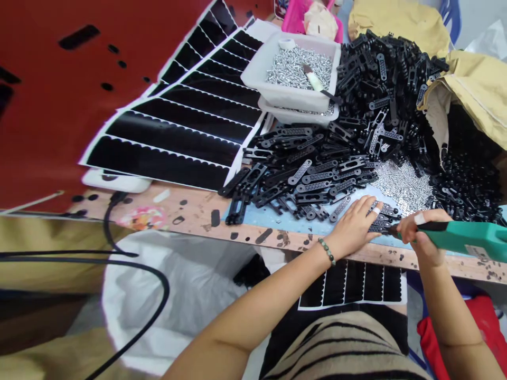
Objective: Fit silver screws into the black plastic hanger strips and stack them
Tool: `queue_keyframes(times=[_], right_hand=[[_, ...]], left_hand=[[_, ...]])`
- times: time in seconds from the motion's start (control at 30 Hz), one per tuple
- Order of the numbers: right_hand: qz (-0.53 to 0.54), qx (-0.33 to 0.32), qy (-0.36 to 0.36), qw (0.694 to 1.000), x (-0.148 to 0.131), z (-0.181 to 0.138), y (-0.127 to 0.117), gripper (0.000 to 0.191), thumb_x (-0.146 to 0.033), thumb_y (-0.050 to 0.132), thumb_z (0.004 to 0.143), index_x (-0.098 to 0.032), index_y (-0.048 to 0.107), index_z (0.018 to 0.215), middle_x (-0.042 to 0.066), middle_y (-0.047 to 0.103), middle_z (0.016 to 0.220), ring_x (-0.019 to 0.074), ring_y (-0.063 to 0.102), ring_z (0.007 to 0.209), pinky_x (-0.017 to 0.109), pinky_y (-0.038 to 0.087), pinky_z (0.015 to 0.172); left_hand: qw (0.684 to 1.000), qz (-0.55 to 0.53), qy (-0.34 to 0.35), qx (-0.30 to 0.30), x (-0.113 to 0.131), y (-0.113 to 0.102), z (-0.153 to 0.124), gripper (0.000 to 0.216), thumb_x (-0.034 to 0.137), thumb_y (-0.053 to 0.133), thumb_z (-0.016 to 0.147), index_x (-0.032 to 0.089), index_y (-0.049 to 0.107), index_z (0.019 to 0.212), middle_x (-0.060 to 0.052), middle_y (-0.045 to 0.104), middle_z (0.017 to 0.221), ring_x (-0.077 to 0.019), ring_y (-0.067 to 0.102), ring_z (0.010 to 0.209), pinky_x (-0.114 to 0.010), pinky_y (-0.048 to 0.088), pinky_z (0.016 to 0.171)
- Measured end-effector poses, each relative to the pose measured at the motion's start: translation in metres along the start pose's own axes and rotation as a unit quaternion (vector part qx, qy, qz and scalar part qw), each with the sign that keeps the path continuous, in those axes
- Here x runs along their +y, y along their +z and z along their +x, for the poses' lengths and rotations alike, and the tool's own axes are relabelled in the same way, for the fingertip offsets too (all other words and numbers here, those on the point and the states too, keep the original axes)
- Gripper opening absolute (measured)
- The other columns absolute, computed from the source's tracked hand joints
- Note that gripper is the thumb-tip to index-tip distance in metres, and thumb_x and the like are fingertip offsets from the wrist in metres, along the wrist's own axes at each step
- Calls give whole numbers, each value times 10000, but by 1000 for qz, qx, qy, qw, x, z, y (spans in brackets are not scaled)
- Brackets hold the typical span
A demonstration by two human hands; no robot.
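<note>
My left hand (pixel 358 221) presses down on a black plastic bracket (pixel 382 216) at the near edge of the blue work mat (pixel 277 216); its fingers lie fairly flat on the part, and one finger is taped. My right hand (pixel 422 235) is wrapped around a green electric screwdriver (pixel 463 237), whose tip points at that bracket. A big heap of black brackets (pixel 356 121) spreads behind my hands. Loose silver screws (pixel 404 182) lie just beyond my fingers.
A white tray of screws (pixel 295 68) stands stacked on another at the back. Sheets of black scalloped stickers (pixel 186 126) lie left, and another sheet (pixel 352 285) rests on my lap. Tan sacks (pixel 475 84) stand right, a white bag (pixel 186 295) and black cables (pixel 130 258) below the table edge.
</note>
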State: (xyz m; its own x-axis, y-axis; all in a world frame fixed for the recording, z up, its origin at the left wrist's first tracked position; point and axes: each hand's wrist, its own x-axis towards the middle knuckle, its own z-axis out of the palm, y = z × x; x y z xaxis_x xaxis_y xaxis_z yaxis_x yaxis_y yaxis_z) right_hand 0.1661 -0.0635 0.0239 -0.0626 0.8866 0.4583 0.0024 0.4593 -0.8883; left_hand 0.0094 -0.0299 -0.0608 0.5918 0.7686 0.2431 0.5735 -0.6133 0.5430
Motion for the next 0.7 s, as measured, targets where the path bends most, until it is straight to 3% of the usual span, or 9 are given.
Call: queue_keyframes(times=[0.27,0.7], right_hand=[[26,88,-75,993,-16,4,-9,93,-268,585,840,-237,531,909,-72,493,550,113,487,425,300,469,506],[4,10,-26,1000,9,12,-6,111,-255,604,845,-236,509,898,-84,509,532,107,494,417,282,464,499]], left_hand=[[999,23,-7,-21,1,-2,0,726,391,676,797,157,321,1386,-170,332,1446,-333,258,1379,-467,273,1131],[1000,-10,-1,-10,1,-2,0,706,339,658,801,160,313,1391,-165,333,1436,-334,244,1380,-484,269,1132]])
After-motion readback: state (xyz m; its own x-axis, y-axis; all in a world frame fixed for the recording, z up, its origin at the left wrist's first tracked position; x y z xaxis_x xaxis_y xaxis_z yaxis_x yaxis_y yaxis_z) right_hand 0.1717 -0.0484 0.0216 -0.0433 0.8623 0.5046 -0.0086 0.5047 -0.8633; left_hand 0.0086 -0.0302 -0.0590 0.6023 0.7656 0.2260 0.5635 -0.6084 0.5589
